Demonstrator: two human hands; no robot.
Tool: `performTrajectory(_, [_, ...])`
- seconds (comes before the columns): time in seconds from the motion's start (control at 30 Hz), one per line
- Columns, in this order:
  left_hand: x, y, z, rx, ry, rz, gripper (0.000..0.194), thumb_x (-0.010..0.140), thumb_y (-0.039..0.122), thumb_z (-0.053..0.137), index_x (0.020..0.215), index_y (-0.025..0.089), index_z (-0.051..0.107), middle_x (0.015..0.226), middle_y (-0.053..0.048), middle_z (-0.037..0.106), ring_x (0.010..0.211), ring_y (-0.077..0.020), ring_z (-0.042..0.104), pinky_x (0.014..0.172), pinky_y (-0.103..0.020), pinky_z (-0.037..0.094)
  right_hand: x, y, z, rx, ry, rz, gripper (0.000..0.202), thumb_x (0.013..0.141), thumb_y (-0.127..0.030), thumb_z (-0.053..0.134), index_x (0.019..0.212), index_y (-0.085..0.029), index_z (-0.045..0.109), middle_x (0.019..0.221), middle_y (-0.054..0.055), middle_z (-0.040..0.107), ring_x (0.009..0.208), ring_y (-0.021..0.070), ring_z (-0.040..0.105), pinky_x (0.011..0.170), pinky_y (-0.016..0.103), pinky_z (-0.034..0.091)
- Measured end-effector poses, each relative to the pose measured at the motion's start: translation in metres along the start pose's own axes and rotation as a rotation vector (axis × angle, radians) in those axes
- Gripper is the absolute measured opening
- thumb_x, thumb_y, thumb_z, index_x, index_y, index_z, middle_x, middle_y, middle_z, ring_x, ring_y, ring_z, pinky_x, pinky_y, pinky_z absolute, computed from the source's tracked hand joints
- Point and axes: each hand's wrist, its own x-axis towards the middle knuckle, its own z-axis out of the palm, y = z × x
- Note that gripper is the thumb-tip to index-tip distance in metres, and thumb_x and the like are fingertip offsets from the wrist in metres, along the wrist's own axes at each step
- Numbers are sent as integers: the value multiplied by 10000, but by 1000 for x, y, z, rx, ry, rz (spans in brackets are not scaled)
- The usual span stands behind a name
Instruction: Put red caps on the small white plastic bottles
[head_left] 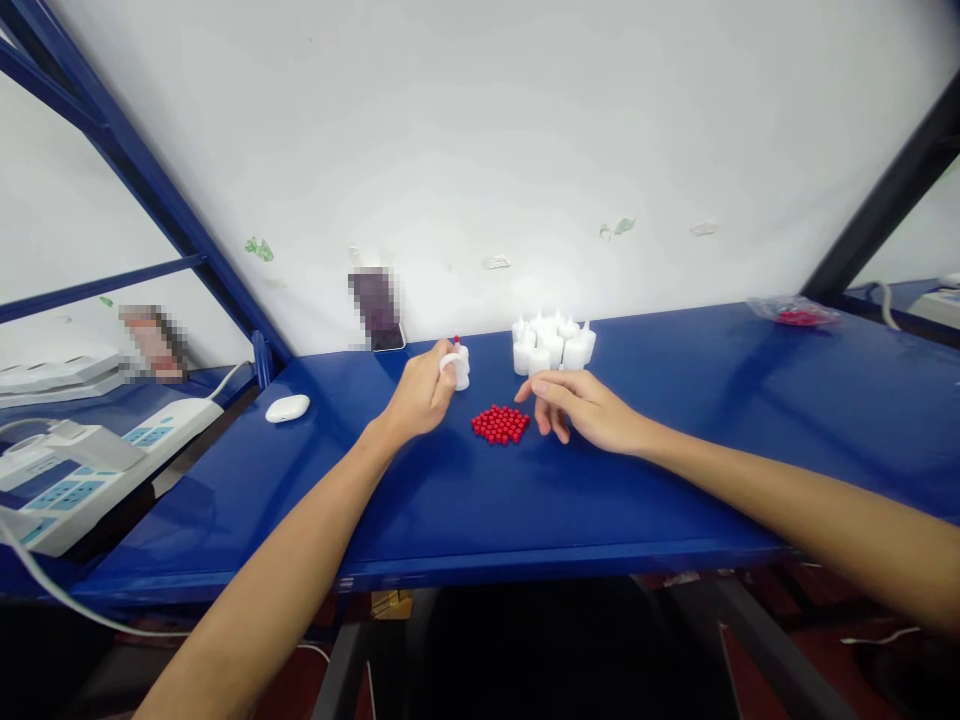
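Note:
My left hand [427, 388] is closed around a small white squeeze bottle [452, 363], whose round end faces me. Just beyond it, partly covered by the hand, more white plastic and a small red tip [457, 341] show; whether these belong to a second bottle I cannot tell. A pile of small red caps [501, 425] lies on the blue table between my hands. My right hand [574, 405] hovers at the pile's right side, fingers apart and loosely bent, with nothing visible in them. Behind it stands a cluster of white bottles [551, 345] with pointed nozzles.
The blue table [465, 510] meets a white wall. A phone [379, 310] leans against the wall, and a white earbud case [287, 408] lies at the left. Power strips [142, 440] with cables sit beyond the left edge. A clear bag of red pieces [795, 312] lies far right.

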Motion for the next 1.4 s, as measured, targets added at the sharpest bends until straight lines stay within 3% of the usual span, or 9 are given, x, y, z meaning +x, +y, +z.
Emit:
performTrajectory(0.17, [-1,-21,-3,48,48,-99,284,1013,343,292,870,189,483,674,8,498,601,-152,477,630,-289,360,-1,0,-2,-178,28,-28,355,982,-438,439,978,-162,662,634,-9,615,494,108,546,513,247,423])
performTrajectory(0.33, [-3,-35,9,82,-12,-122,224,1000,296,382,1112,180,538,867,-27,597,724,-170,540,718,-297,420,-1,1,-8,-650,166,-120,255,932,-341,501,929,-182,702,640,-1,639,546,127,548,565,270,381])
performTrajectory(0.43, [-2,-39,14,120,2,-88,227,981,263,432,1113,175,595,892,-44,606,768,-179,559,765,-307,452,2,3,-17,-844,246,-72,236,905,-312,513,964,-197,711,706,8,684,583,141,573,593,282,376])
performTrajectory(0.57, [0,-36,14,157,120,-78,203,956,223,476,1039,179,656,902,-47,629,777,-168,587,778,-294,480,4,3,-24,-884,284,-34,239,897,-308,505,956,-198,709,706,1,687,582,141,575,597,281,378])
performTrajectory(0.67, [1,-35,13,160,235,-115,159,913,189,530,1024,181,644,938,-34,658,693,-136,583,743,-278,490,4,2,-22,-865,262,-26,244,897,-309,505,965,-199,712,732,5,699,600,141,587,599,278,383])
performTrajectory(0.77, [1,-38,14,127,276,-144,135,839,119,559,951,177,609,939,-20,667,633,-111,582,684,-257,499,3,2,-20,-854,226,-19,250,898,-305,505,975,-198,717,752,10,707,606,141,592,599,278,387])
performTrajectory(0.9, [0,-41,20,71,232,-123,170,770,65,557,892,182,577,906,-12,643,682,-120,623,669,-246,531,3,3,-19,-847,203,-24,247,896,-302,510,978,-202,720,765,9,709,614,140,592,613,279,397])
performTrajectory(1.1, [-1,-41,25,2,189,-106,202,797,58,517,943,184,578,980,-33,622,796,-136,656,763,-272,581,4,3,-18,-844,167,-29,235,891,-304,519,952,-192,716,741,10,702,606,139,586,605,280,395])
performTrajectory(1.4, [-10,-32,19,147,-33,-20,160,818,200,584,977,192,600,1011,-55,633,909,-204,633,817,-336,545,3,2,-19,-881,196,-19,247,899,-308,495,948,-205,715,739,3,706,607,141,596,601,277,383])
